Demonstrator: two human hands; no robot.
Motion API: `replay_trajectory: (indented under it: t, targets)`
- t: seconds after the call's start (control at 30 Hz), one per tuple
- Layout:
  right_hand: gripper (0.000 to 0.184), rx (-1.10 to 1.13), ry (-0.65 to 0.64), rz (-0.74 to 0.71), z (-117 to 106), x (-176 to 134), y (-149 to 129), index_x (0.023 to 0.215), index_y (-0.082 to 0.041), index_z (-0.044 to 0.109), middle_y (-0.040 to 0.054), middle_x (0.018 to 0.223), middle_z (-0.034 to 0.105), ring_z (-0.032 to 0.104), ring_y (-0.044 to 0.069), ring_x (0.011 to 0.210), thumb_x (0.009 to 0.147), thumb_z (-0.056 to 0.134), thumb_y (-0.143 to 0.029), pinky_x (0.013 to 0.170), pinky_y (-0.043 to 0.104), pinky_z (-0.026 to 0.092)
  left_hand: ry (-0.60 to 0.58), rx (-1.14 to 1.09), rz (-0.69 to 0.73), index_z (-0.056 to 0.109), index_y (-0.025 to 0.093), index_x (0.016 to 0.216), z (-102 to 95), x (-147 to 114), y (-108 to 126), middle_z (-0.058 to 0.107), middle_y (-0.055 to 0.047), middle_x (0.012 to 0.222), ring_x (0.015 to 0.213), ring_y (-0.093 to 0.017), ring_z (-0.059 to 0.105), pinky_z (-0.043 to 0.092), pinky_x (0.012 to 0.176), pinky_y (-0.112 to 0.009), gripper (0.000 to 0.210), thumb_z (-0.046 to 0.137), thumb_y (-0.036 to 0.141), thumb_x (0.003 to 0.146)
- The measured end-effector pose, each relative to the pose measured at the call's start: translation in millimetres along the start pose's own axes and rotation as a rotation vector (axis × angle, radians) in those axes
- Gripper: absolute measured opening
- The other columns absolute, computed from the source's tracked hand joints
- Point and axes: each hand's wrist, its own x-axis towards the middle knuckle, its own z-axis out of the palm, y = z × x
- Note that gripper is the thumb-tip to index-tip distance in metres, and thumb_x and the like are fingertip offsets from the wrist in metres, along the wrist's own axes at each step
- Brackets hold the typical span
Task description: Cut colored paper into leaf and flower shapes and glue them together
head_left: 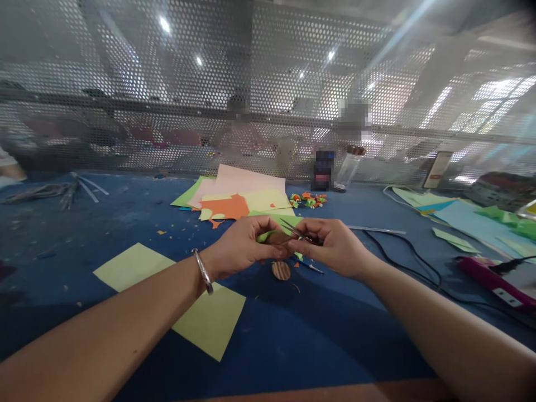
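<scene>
Near the middle of the table my left hand point(247, 243) pinches a small brown piece point(276, 239) between thumb and fingers. A bit of green shows beside that piece; what exactly it belongs to is hidden by the fingers. My right hand point(329, 243) is closed around small scissors point(295, 229), whose two slim metal tips point left, slightly apart, just above the brown piece. Both hands meet at the piece. Right below them on the table lies a round striped wooden disc point(281, 271). A thin blue-handled tool point(310, 267) rests to its right, partly behind my right hand.
Yellow-green paper squares point(209, 321) lie under my left forearm. Behind my hands are stacked coloured sheets point(251, 178) and small folded paper pieces point(309, 200). A black cable point(402, 268) and a magenta power strip point(496, 279) are right. A perforated metal screen point(167, 111) closes the back.
</scene>
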Motion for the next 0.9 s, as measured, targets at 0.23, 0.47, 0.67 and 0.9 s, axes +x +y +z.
replay_trajectory:
  t: [0.23,0.47,0.67,0.9]
  targets:
    - [0.031,0.16,0.126,-0.007,-3,1,2,0.089,-0.016,0.065,-0.0032,0.066,0.049,0.036,0.01,0.057,0.087,0.07,-0.046,0.051,0.025,0.028,0.066,-0.251,-0.063,0.072,0.017,0.098,-4.4,-3,7,0.072,-0.001,0.089,0.079,-0.012,0.065,0.045,0.065,-0.021,0.032,0.087,0.02,0.069]
    - [0.04,0.307,0.271,-0.023,2,2,-5,0.086,-0.017,0.063,-0.0038,0.065,0.047,0.037,0.01,0.056,0.079,0.075,-0.055,0.051,0.026,0.029,0.134,-0.562,0.006,0.078,0.019,0.089,14.9,2,5,0.075,-0.003,0.096,0.091,-0.013,0.066,0.048,0.079,-0.023,0.024,0.086,0.012,0.068]
    - [0.04,0.272,0.228,-0.049,7,2,-7,0.086,-0.017,0.065,-0.0022,0.069,0.049,0.039,0.011,0.06,0.082,0.074,-0.056,0.054,0.025,0.032,0.117,-0.444,0.11,0.08,0.019,0.097,18.0,3,1,0.076,-0.005,0.102,0.094,-0.014,0.066,0.049,0.088,-0.026,0.019,0.081,0.022,0.078]
    - [0.048,0.354,0.134,0.007,5,3,3,0.083,-0.018,0.061,-0.0075,0.058,0.031,0.022,0.008,0.05,0.092,0.057,-0.064,0.046,0.025,0.018,0.175,-0.338,0.073,0.079,0.019,0.096,13.1,0,3,0.076,-0.007,0.1,0.092,-0.019,0.068,0.052,0.08,-0.029,0.019,0.079,0.026,0.079]
